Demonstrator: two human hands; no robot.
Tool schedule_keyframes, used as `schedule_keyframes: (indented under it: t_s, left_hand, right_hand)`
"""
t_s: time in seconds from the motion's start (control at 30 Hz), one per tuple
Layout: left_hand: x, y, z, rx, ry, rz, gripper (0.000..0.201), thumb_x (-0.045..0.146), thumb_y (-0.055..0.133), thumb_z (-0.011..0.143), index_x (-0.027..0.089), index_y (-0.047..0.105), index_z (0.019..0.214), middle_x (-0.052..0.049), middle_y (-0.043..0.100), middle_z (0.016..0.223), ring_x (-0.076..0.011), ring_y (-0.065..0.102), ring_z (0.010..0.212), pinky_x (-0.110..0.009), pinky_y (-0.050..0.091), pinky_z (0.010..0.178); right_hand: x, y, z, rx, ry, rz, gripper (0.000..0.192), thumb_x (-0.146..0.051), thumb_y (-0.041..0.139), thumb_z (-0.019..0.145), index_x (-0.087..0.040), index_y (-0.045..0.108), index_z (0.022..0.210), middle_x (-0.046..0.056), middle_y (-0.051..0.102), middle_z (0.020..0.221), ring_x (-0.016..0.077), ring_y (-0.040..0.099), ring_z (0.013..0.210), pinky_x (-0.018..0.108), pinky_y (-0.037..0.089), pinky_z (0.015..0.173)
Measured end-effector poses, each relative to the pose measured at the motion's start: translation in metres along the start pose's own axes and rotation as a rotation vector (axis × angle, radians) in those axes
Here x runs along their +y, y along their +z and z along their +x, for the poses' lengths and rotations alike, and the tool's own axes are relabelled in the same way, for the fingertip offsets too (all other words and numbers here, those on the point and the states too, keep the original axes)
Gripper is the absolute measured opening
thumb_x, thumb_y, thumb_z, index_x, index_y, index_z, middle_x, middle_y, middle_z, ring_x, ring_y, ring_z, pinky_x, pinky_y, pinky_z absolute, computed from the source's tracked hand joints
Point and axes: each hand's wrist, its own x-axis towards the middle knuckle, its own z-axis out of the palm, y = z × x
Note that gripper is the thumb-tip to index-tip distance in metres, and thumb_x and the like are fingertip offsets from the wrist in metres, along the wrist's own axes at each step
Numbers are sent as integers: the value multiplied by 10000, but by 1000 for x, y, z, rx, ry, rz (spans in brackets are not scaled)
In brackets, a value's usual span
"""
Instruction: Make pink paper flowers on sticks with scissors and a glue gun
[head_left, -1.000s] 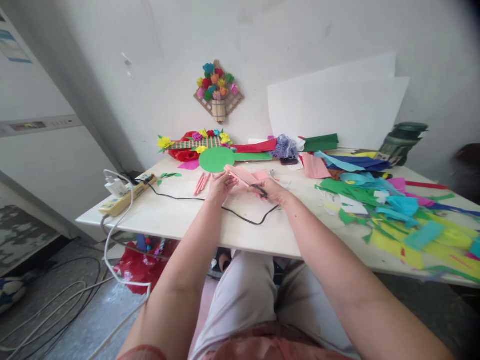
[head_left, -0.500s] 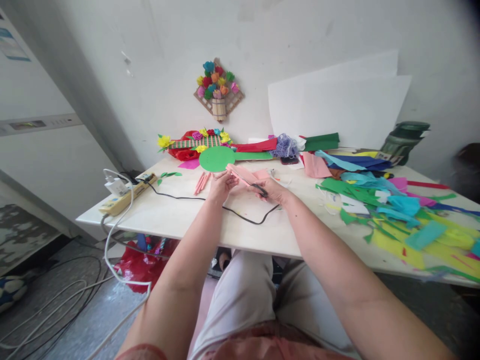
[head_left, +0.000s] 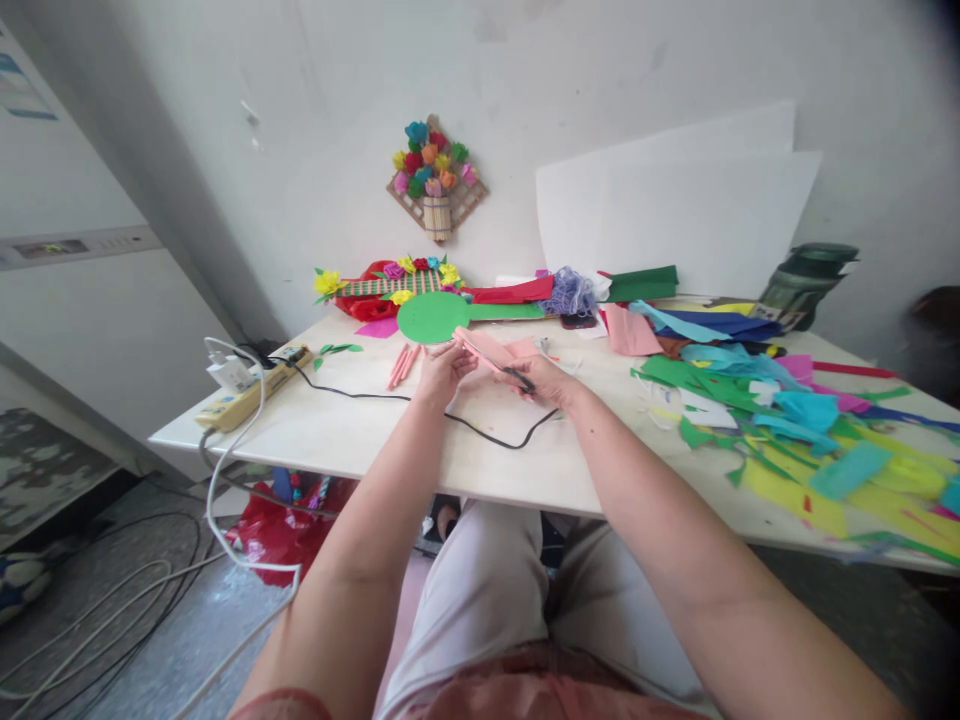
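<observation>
Over the table (head_left: 360,430), seen from where I stand, L hand (head_left: 445,372) has the pink paper (head_left: 486,347) pinched btwn thumb & fingertips, far end sticking out just in front of the green disc (head_left: 433,318). R hand (head_left: 546,380) is curled round the handles of the scissors (head_left: 519,379), fingers closed in on them, blades aimed at L hand along the paper; how far apart the blades are I can't tell, too small.

Vs. 1 sec ago, v. little diff.: both hands in approx. the same spot, same grips, paper & scissors w/ them. Pink rolls (head_left: 403,367) lie L of L hand, unmoved. Cord (head_left: 495,440) runs past both wrists as before. Scraps (head_left: 795,410) spread well R of R hand, w/ bottle (head_left: 806,285) behind. Power strip (head_left: 247,402) at L end, also unchanged.
</observation>
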Motion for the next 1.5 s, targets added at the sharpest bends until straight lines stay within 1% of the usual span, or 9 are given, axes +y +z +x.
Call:
schedule_keyframes:
  t_s: [0.3, 0.63, 0.83, 0.97, 1.3, 1.5]
  left_hand:
    - [-1, -3, 2, -23, 13, 18, 166, 226, 687, 687, 109, 598, 766, -40, 639, 630, -111, 624, 556, -220, 516, 597]
    - [0, -1, 0, 0, 2, 30, 133, 213, 662, 712, 108, 597, 763, -32, 634, 627, -99, 618, 551, -212, 510, 603]
    - [1, 0, 0, -15, 5, 31, 126, 207, 662, 710, 108, 599, 752, -36, 636, 622, -103, 619, 544, -217, 508, 598]
    - [0, 0, 0, -25, 3, 44, 124, 208, 659, 708, 105, 603, 748, -43, 640, 617, -111, 618, 531, -220, 504, 570]
    - [-2, 0, 0, -27, 11, 69, 138, 211, 675, 690, 106, 602, 744, -41, 640, 633, -114, 626, 561, -224, 516, 591]
    - [-2, 1, 0, -15, -1, 85, 135, 218, 670, 702, 106, 600, 733, -42, 636, 617, -110, 624, 560, -218, 514, 595]
  right_hand:
    - [-6, 2, -4, 17, 13, -22, 223, -306, 639, 722, -88, 629, 766, -60, 453, 432, 29, 330, 317, 161, 244, 297]
    - [-6, 3, -4, 28, 8, 14, 204, -288, 662, 692, -93, 618, 731, -61, 448, 423, 30, 325, 321, 165, 236, 295]
    - [-7, 2, -5, -1, 44, 27, 213, -290, 644, 731, -85, 625, 786, -53, 464, 431, 30, 336, 317, 159, 248, 291]
    - [-10, 3, -7, 4, 84, 25, 195, -280, 619, 762, -91, 622, 807, -48, 474, 438, 36, 355, 317, 156, 268, 289]
    - [-10, 4, -7, 30, 51, -6, 204, -305, 636, 749, -102, 619, 753, -45, 478, 433, 40, 372, 319, 163, 274, 293]
    - [-10, 4, -6, 34, 17, -37, 188, -299, 637, 741, -112, 616, 740, -55, 466, 426, 36, 350, 312, 164, 266, 294]
